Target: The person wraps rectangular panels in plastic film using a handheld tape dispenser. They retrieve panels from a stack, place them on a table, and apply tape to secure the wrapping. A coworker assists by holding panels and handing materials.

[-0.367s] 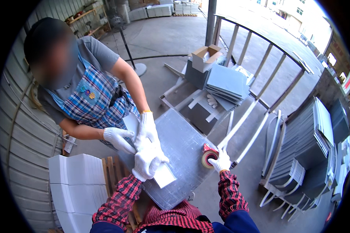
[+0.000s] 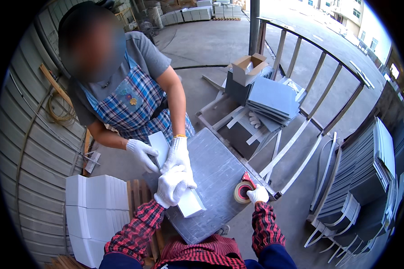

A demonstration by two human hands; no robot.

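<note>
A long white folded piece [image 2: 191, 204] crosses the left part of the grey worktable [image 2: 215, 154] at a slant. My left hand [image 2: 170, 187], in a white knit glove, closes over its middle, against a co-worker's gloved hand [image 2: 178, 157]. The co-worker's other gloved hand [image 2: 142, 154] holds the far end of the piece. At the table's right edge my gloved right hand [image 2: 258, 194] grips a red tape dispenser [image 2: 248, 178] with a wide roll of tape [image 2: 243, 193] on it. The fingers under the left glove are partly hidden.
The co-worker [image 2: 134, 98] stands across the table, left. White folded panels [image 2: 96, 210] are stacked at lower left beside a wooden pallet [image 2: 139, 197]. Beyond the table, a metal-framed cart [image 2: 274, 166] carries grey panels [image 2: 274, 96] and an open carton [image 2: 249, 68]. More grey panels [image 2: 361, 166] stand right.
The view has shifted, moving the surroundings rightward in the picture. My right hand has turned the tape dispenser, its red part now at upper right. My left hand stays on the white piece.
</note>
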